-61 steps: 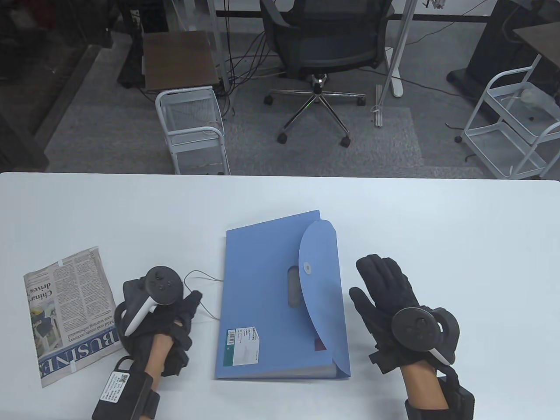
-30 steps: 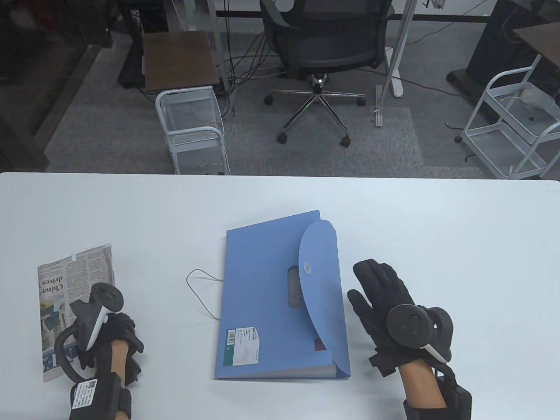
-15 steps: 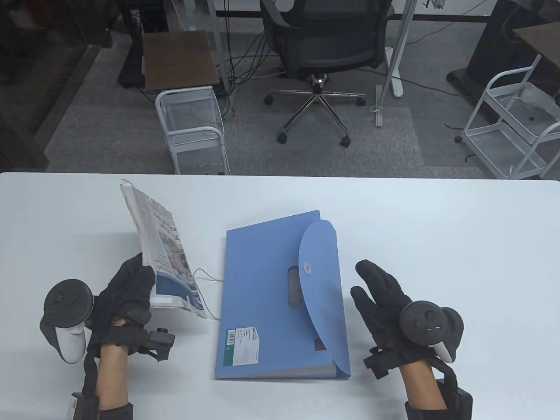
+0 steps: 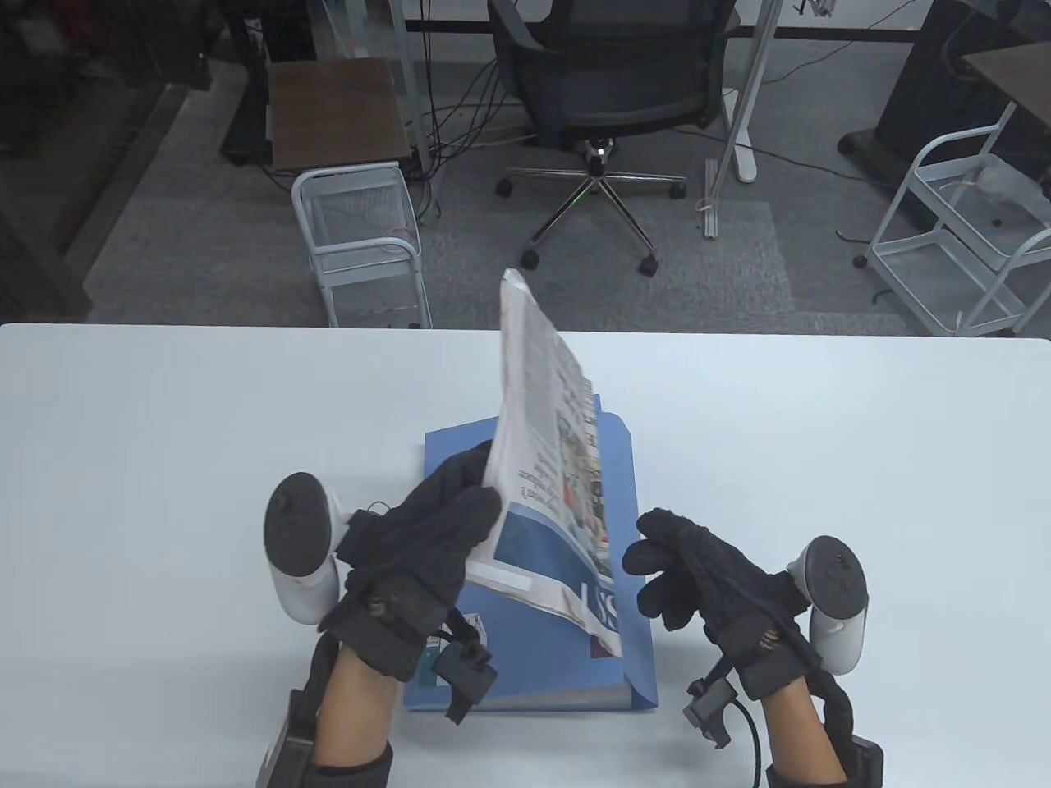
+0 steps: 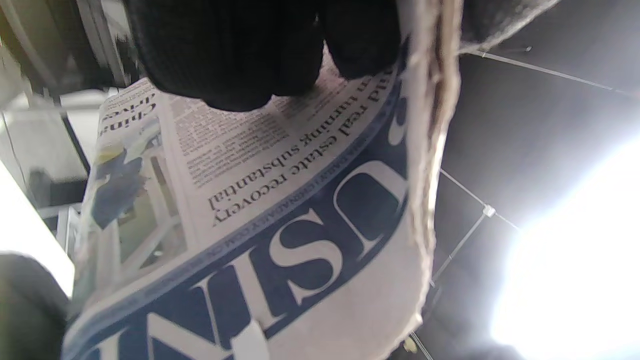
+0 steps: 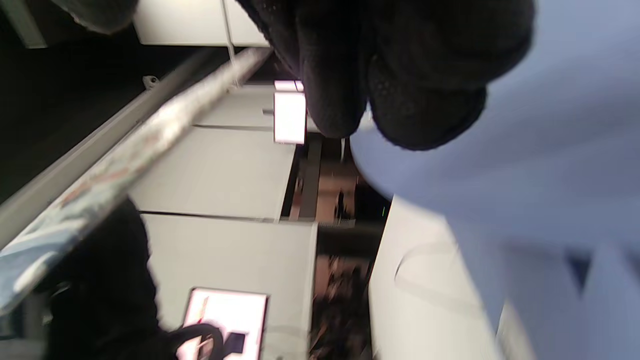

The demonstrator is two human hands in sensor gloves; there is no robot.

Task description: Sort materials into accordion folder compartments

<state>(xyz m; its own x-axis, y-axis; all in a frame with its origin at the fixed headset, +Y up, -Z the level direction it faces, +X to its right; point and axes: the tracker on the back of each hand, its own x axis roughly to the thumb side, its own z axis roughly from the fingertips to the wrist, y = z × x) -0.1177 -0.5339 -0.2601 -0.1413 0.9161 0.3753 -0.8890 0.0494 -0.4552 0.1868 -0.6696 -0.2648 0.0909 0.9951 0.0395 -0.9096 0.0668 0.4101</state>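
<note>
White table point(image 4: 164, 427) fills the near part of the room, with a black office chair point(image 4: 612, 82) on the grey carpet behind it. On the table lies a flat blue plastic accordion folder point(image 4: 628, 492). The left hand point(image 4: 419, 542) grips a folded newspaper point(image 4: 546, 460) and holds it tilted up over the folder. The right hand point(image 4: 698, 574) hangs just beside the folder's right edge, fingers loosely curled, holding nothing.

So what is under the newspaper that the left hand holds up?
Under the newspaper, held up tilted by the left hand, lies the blue accordion folder on the table. Its right edge and near end show. Its flap and clasp are covered, so whether it is open cannot be seen.
</note>
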